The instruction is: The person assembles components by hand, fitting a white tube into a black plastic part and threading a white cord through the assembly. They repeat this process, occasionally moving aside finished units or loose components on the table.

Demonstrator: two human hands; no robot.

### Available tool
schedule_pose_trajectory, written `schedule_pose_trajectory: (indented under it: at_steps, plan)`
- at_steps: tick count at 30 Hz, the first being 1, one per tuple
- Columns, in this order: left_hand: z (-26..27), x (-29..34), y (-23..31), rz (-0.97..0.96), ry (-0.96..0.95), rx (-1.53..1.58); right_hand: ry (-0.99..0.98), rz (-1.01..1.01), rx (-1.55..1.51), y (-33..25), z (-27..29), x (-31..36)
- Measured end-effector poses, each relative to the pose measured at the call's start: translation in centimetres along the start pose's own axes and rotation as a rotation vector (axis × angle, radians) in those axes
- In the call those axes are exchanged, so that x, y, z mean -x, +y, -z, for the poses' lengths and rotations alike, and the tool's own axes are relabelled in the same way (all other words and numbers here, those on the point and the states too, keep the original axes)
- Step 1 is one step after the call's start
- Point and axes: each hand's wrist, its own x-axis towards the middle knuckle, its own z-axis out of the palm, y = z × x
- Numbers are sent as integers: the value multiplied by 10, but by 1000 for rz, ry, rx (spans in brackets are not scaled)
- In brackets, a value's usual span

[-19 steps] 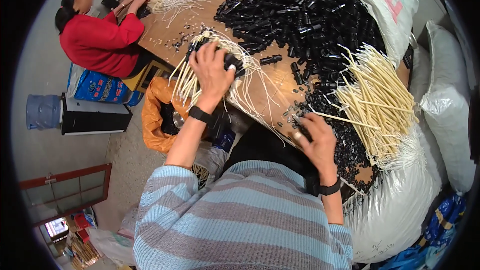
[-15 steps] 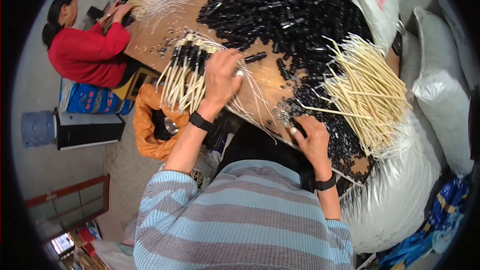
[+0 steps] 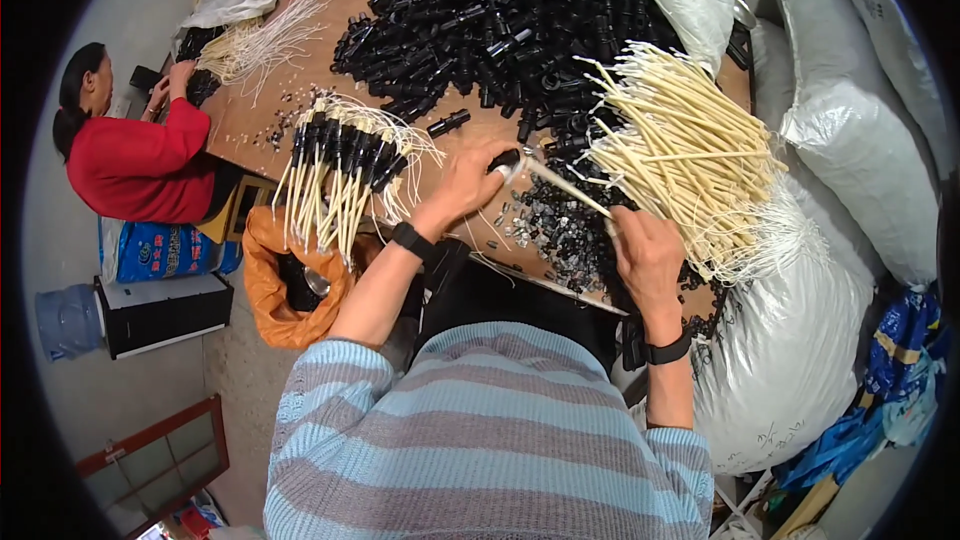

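Note:
My left hand [image 3: 468, 184] is closed round a small black plastic fitting [image 3: 507, 160] above the table's middle. In my right hand [image 3: 650, 252] I pinch one end of a thin cream-coloured tube [image 3: 568, 188]; its far end reaches the fitting at my left fingertips. Whether the tube sits inside the fitting cannot be made out. Under my hands are scattered tiny black and clear pieces [image 3: 560, 240]. Left of my left hand lies a row of cream tubes with black fittings [image 3: 335, 155] and white wires, overhanging the table edge.
A large heap of black fittings [image 3: 500, 25] covers the table's far side. A bundle of cream tubes [image 3: 690, 165] lies at right beside white sacks [image 3: 790, 370]. An orange bag [image 3: 265, 290] hangs open at left. A co-worker in a red top [image 3: 140, 165] sits at far left.
My left hand has moved right from the row of tubes and now holds a black fitting. My right hand has risen from the tiny pieces and now holds a cream tube.

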Motion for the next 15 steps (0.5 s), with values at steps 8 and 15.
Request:
schedule_pose_trajectory:
  at_steps: [8,15]
  plan:
    - [9,22,7,48,-125,239,-194,-82,-252,-16,-16,15]
    - [-3,28,10,-363,-62,2,-313,-227,-10,-36,-12,9]
